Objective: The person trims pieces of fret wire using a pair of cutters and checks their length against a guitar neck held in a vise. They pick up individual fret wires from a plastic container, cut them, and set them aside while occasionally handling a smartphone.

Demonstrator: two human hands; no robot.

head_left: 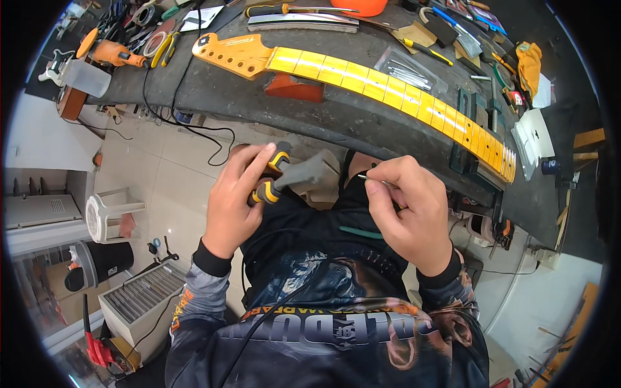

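Note:
My left hand (236, 197) is closed around the handles of yellow-and-black pliers (265, 192). Their grey jaws point right, over my lap, and look smeared. Across from them, my right hand (411, 210) pinches a thin metal wire piece (363, 176) between thumb and fingertips; only its short end shows. Jaws and wire are apart. Beyond both hands, a guitar neck (381, 84) with a yellow fretboard lies along the bench, its headstock (234, 53) at the left. An orange-brown support block (294, 87) sits under it near the headstock.
Behind the neck on the dark workbench (213, 97) lie a plastic packet of metal strips (411, 70), a screwdriver (268, 10) and a yellow-black knife (428, 52). A green vise (485, 107) stands at right. A black cable (213, 132) hangs off the front edge. A white stool (103, 216) stands left.

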